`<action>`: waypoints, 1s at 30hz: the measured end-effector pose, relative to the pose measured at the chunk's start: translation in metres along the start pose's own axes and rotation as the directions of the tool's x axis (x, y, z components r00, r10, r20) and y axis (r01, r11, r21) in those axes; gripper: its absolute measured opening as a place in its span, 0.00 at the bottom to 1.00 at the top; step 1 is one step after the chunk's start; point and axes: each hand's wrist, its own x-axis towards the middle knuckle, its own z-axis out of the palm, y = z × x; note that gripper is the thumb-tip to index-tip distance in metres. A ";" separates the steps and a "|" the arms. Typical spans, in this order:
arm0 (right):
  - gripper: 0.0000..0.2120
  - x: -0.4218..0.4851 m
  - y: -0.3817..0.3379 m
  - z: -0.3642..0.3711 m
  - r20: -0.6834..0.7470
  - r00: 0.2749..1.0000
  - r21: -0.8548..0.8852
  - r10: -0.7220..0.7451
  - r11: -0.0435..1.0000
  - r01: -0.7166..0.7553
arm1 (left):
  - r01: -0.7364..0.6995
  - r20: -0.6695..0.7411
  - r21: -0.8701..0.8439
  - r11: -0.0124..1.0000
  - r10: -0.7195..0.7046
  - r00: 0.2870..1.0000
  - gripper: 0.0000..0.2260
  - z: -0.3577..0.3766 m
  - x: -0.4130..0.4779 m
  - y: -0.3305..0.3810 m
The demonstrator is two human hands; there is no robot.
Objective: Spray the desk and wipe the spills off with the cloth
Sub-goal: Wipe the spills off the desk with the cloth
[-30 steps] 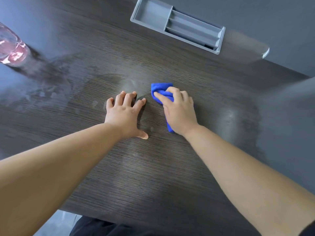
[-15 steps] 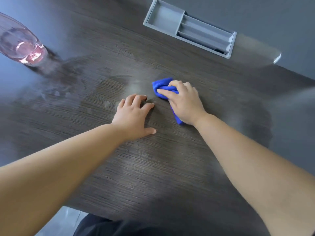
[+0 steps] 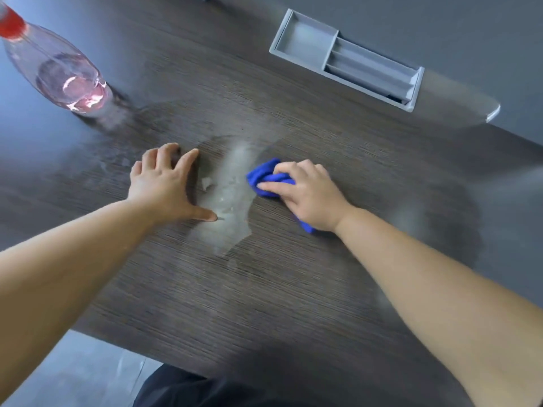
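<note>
Head view: the dark wood-grain surface (image 3: pixel 264 304) carries both hands. The left hand (image 3: pixel 164 183) lies flat on it, fingers straight and spread, holding nothing; its thumb reaches toward a pale wet smear (image 3: pixel 232 198) that lies between the two hands. The right hand (image 3: pixel 311 198) is curled over a bunched blue cloth (image 3: pixel 266 174) and presses it onto the surface just right of the smear; cloth shows beyond the fingertips and beside the wrist. At the far left stands a clear spray bottle (image 3: pixel 64 80) holding pink liquid, its top red and blurred; by the far edge sits a grey compartment tray (image 3: pixel 305 45).
</note>
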 end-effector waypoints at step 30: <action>0.20 0.113 -0.001 0.011 -0.019 0.863 -0.140 0.505 0.854 -0.502 | -0.023 0.024 -0.022 0.999 0.023 0.999 0.55 0.010 0.000 -0.009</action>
